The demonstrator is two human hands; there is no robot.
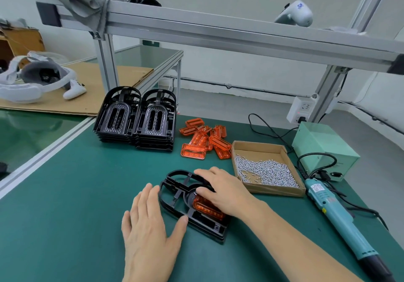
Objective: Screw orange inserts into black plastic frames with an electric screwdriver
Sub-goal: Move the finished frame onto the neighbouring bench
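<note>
Item: one black frame (185,203), lying flat on the green mat (76,194) near the front middle of the bench, long axis running diagonally from far-left to near-right, its rounded open loop end pointing away and to the left, its squared end toward the person. Seated in its near-right half: one orange insert (206,207), long axis in line with the frame's. Left hand (148,222): flat on the mat with fingers straight, thumb spread and touching the frame's left edge, gripping nothing. Right hand (220,189): laid over the frame from the right, fingers lightly bent, fingertips pressing on the insert's far end and the frame around it; it hides the frame's right side. Stock behind: two stacks of black frames (135,119), side by side, rounded ends pointing away. Right of these: a loose heap of orange inserts (205,139). Further right: a shallow cardboard tray (264,168) of silver screws (266,172), just beside the right hand. Right edge: teal electric screwdriver (336,214) lying on the mat, unheld, cabled to a pale green power box (325,148).
</note>
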